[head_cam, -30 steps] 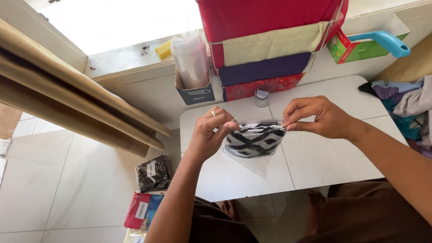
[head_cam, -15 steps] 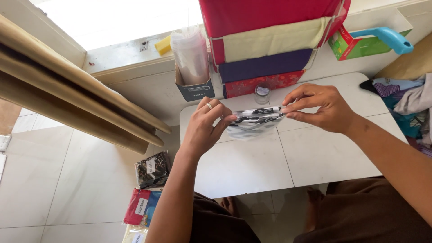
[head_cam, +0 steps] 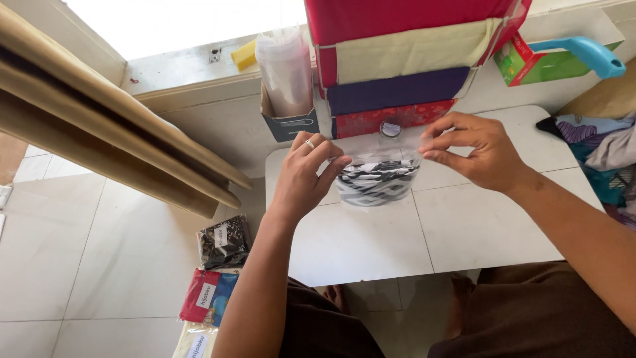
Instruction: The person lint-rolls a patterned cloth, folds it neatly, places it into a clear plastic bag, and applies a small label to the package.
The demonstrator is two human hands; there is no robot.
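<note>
So you've got the clear bag pinched at its top edge from both sides and held just above the table, roughly over the middle of its far half. Your left hand is closed on the left corner, thumb and fingertips nipping the plastic, ring visible on one finger; your right hand is doing the same on the right corner, fingers curled in and gripping the flap. The black-and-white cloth is already folded and sitting inside, down in the lower part of the bag, so I'd call the stuffing part done. What looks left is the top: the flap is stretched flat between your hands, and I can't tell whether it's sealed, since the plastic is too see-through to show a strip or fold line. After that I'd guess it joins the packed ones on the floor, where a dark patterned pack and a red-and-blue pack lie by your left knee. Behind the bag there's the stack of folded fabric in red, cream and purple, a tape roll right at its foot, and a box of plastic sleeves to the left.
</note>
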